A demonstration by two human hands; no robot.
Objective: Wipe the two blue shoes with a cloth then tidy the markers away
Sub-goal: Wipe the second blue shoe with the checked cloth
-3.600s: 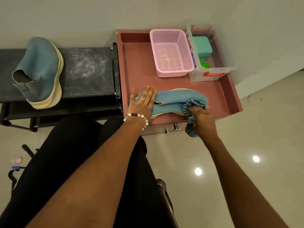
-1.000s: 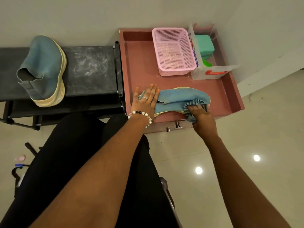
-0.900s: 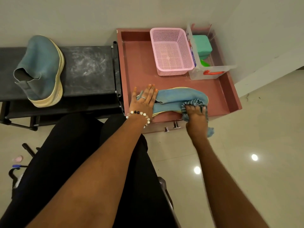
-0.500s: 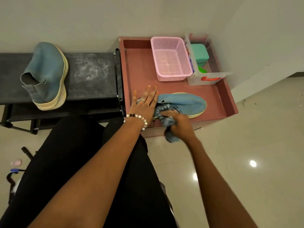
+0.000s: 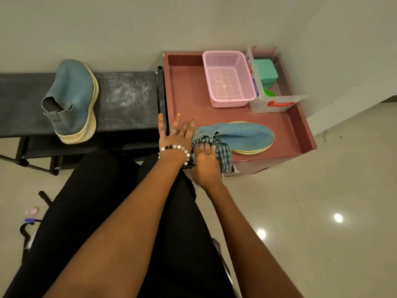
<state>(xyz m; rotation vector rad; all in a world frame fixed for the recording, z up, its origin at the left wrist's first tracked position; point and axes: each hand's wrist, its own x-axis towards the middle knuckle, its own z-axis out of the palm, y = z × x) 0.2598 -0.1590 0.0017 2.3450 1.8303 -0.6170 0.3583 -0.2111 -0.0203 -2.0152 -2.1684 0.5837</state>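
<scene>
**Cloth at the heel of the shoe on the red tray**

Head view: the right hand [image 5: 205,165] has its grip clamped on a checked cloth [image 5: 223,153], pressing it on the heel end of a blue shoe [image 5: 240,135] lying in the red tray [image 5: 187,93]. Just left of it, the left hand [image 5: 177,134] rests flat, fingers apart, touching the heel. The second blue shoe [image 5: 73,100] lies well left on the black table [image 5: 129,100]. Beyond the hands sits a pink basket [image 5: 227,80].

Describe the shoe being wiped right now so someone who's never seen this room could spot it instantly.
Find the reddish tray against the wall, right of the black bench. The shoe lies on its side along the tray's near edge, in front of the pink basket. Unlike the other blue shoe, alone on the bench, this one has the left hand at its heel and the right hand pressing a checked cloth on it.
</scene>
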